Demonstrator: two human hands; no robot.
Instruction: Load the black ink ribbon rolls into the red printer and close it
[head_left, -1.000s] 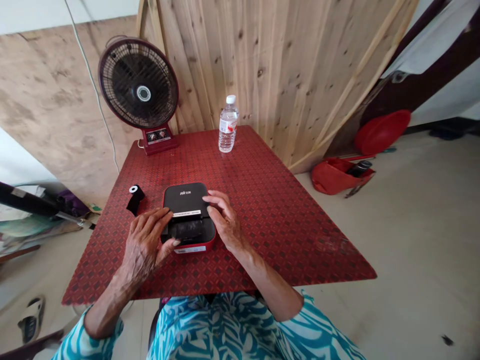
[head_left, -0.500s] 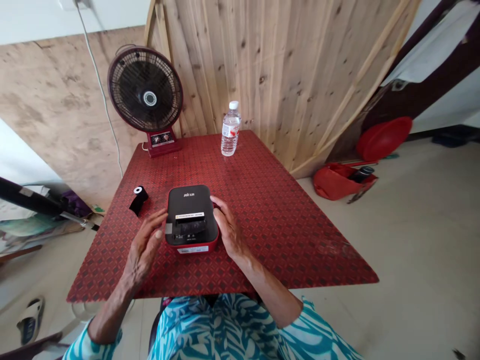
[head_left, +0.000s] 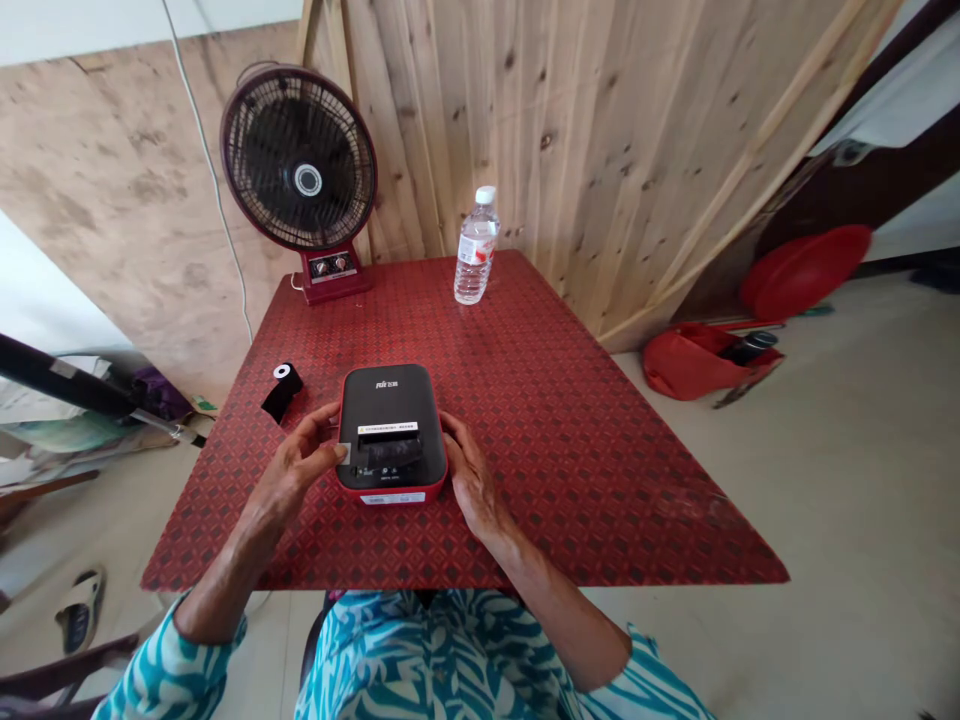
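The label printer (head_left: 391, 400), lid closed, is set on the red patterned table (head_left: 570, 480), near its front edge. Its left side is touched by the left hand (head_left: 296, 465), partly open, thumb laid on the top corner. Its right side is flanked by the right hand (head_left: 472, 480), loosely curved; whether it is firmly gripped cannot be told.

My left hand (head_left: 300, 462), thumb extended and fingers loosely curved; my right hand (head_left: 474, 478), fingers together, slightly bent. Both forearms angle inward, sleeves at mid-forearm.
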